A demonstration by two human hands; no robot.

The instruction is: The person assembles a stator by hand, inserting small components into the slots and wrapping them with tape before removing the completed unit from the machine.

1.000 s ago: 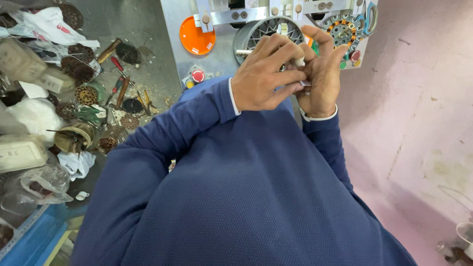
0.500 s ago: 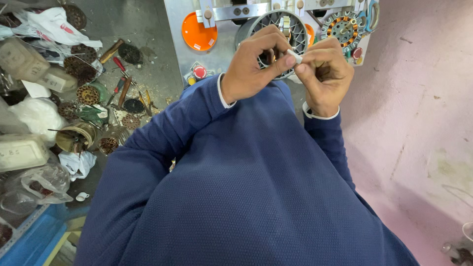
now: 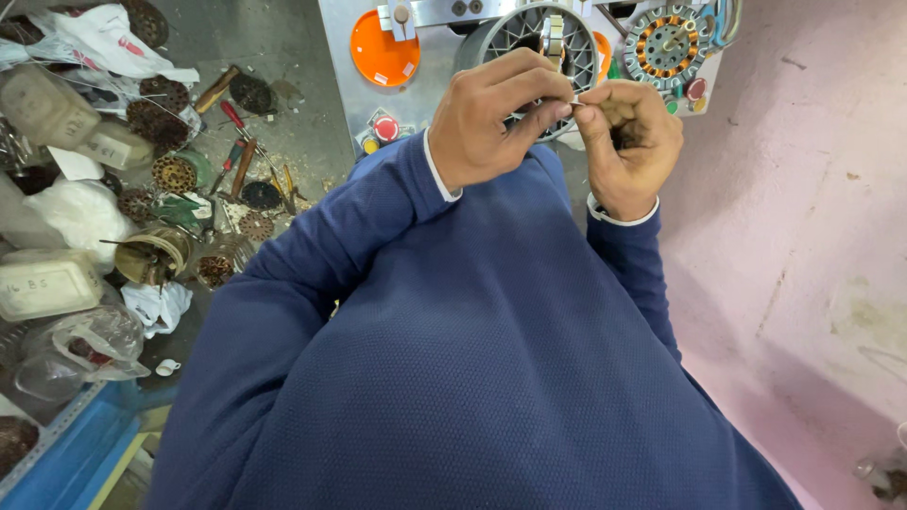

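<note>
My left hand [image 3: 496, 118] and my right hand [image 3: 628, 142] are raised together in front of a grey metal machine panel [image 3: 345, 76]. The fingertips of both hands pinch one small thin pale piece [image 3: 574, 100] between them; it is too small to tell what it is. Right behind the hands is a round grey slotted wheel [image 3: 515, 33] on the machine. A round stator with copper coils [image 3: 666, 47] sits at the panel's upper right. My blue sleeves fill the lower view.
An orange disc [image 3: 383, 47] and a red button [image 3: 385, 127] sit on the panel. The bench at the left holds screwdrivers [image 3: 236, 142], several dark round coil parts [image 3: 156, 118], white bags [image 3: 104, 38] and plastic tubs [image 3: 47, 283]. A pink wall [image 3: 812, 189] is at the right.
Both hands have drawn back from the slotted wheel toward me and sit lower in view. The pinch between the fingertips has tightened on the small piece.
</note>
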